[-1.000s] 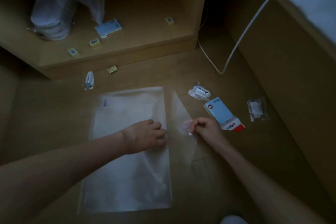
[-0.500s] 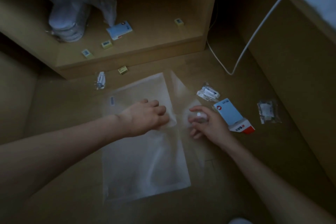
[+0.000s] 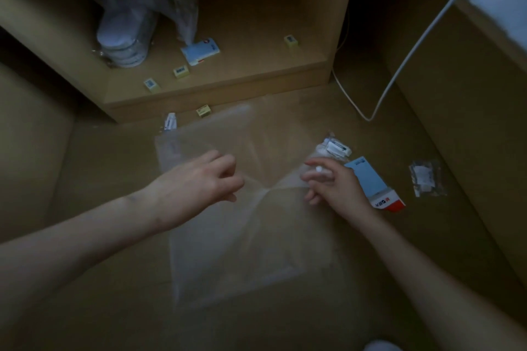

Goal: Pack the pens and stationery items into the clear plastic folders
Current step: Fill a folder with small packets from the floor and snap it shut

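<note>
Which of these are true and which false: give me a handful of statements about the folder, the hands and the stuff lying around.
1. The left hand rests on the clear folder. True.
2. The right hand is empty. False: its fingers pinch a small white item.
3. The blue box by the right hand is inside the folder. False: it lies on the floor beside the folder.
4. A white cable runs across the floor at upper right. True.
5. The shelf holds nothing. False: small yellow boxes, a blue pack and a plastic bag sit on it.
</note>
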Demonstrator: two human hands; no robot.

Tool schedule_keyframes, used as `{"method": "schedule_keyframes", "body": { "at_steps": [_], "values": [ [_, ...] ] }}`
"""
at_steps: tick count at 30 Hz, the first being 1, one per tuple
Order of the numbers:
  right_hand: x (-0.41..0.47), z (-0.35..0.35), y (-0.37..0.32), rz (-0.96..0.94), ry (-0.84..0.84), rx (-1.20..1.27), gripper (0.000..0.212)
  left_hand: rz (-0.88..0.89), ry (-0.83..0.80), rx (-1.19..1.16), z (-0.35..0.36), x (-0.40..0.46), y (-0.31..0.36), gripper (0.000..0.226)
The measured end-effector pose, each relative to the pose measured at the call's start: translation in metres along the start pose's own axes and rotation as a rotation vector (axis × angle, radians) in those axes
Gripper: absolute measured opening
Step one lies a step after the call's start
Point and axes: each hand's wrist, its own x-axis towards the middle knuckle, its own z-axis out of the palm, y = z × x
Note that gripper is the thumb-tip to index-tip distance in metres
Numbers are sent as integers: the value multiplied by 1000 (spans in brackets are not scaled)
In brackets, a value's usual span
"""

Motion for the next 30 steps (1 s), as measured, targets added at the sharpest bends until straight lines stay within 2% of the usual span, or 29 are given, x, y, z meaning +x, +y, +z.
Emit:
{"method": "schedule_keyframes", "body": {
  "at_steps": [5,8,9,14,17,19,21,23,26,30],
  "values": [
    [3,11,-6,-68,-4,26,40,-29,14,-45,4,-6,6,9],
    [6,4,1,0,37,-47,40,-86,-26,-49,2,-10,0,10],
    [6,2,5,30,51,-66,39,-97,-16,-54,2,-11,-3,4],
    [5,-4,18,93,116,-134,37,-147,49,-70,0,-7,-8,10],
    [6,-4,20,59,125,-179,40,-109,76,-46,11,-4,-3,2],
    [6,-4,18,35,120,-263,44,-78,79,-38,23,-1,1,5],
    [3,-5,16,5,143,-253,48,-74,88,-57,35,3,6,11],
    [1,-9,14,-53,174,-212,47,-81,115,-92,42,7,11,6],
    [3,-29,21,-65,309,-227,42,-103,96,-133,49,12,18,21],
    [3,-71,36,35,630,-488,36,-109,98,-148,54,14,22,27]
  ]
}}
